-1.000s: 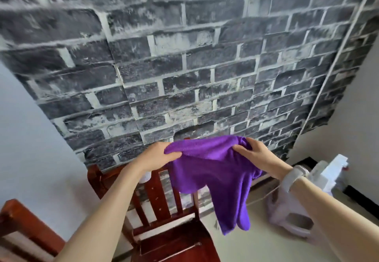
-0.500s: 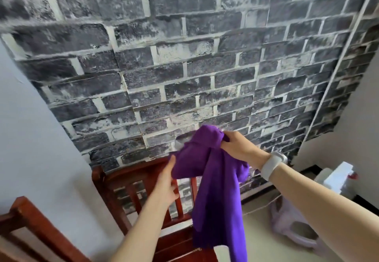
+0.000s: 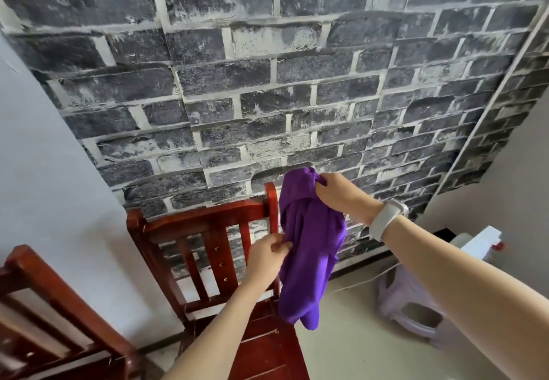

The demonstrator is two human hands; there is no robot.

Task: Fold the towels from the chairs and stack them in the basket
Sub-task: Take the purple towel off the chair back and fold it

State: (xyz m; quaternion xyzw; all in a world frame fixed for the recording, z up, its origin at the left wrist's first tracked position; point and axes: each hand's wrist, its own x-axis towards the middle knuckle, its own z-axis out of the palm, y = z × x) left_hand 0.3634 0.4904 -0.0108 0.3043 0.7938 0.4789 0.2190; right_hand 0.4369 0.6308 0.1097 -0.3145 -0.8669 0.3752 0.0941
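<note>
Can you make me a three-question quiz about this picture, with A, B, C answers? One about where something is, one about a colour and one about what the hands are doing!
1. Where is the soft purple cloth towel?
A. Hanging in the air in front of the red-brown wooden chair
B. Lying flat on the floor
C. Draped over the pale plastic stool

2. What colour is the band on the right wrist?
A. Black
B. White
C. Green

3. What is the left hand doing?
A. Resting on the chair seat
B. Hanging idle
C. Pinching the towel's edge

Answers: 1 A, the right hand holds its top bunched, and the rest hangs down. 2 B, the white wristband shows plainly. 3 C, its fingers meet on the cloth.
</note>
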